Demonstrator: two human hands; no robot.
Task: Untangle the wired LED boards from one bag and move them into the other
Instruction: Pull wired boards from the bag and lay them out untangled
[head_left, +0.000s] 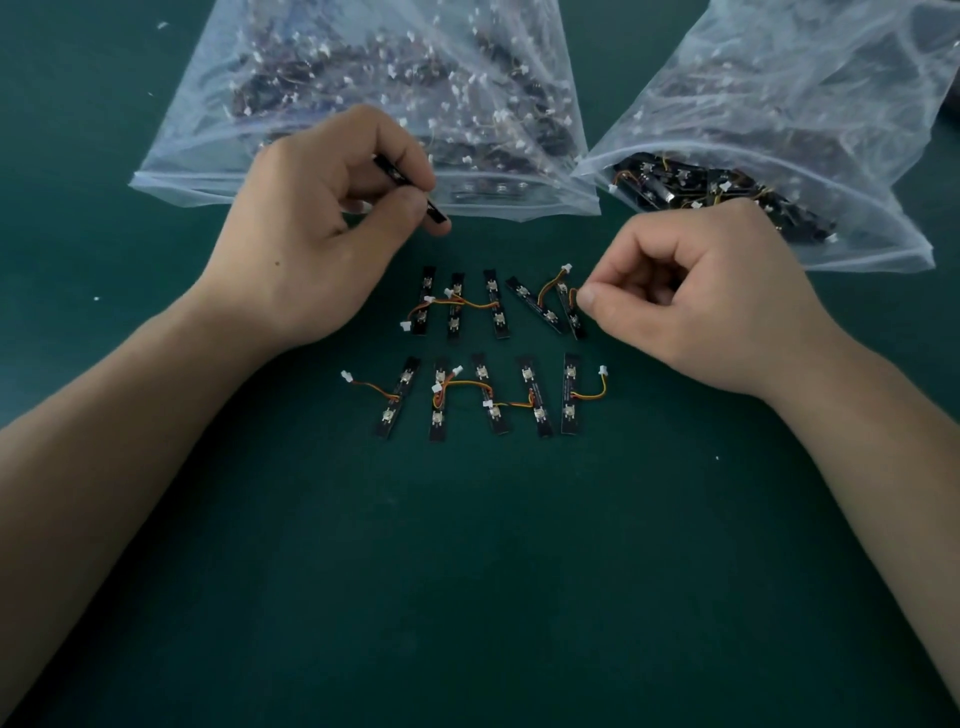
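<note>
Two clear zip bags lie at the back of the green table: the left bag (363, 78) and the right bag (779, 130), both holding tangled black LED boards. Several wired LED boards lie in two rows mid-table, an upper row (491, 301) and a lower row (524, 395), each board with orange-yellow wires and a white plug. My left hand (311, 234) grips one black LED board (436, 210) in front of the left bag's mouth. My right hand (691, 306) pinches the wire of the rightmost upper-row board (571, 312), which rests on the table.
The green mat (467, 571) stretches toward me below the rows. A few white specks (96, 299) lie on it. A dark object sits at the far right edge behind the right bag (950, 104).
</note>
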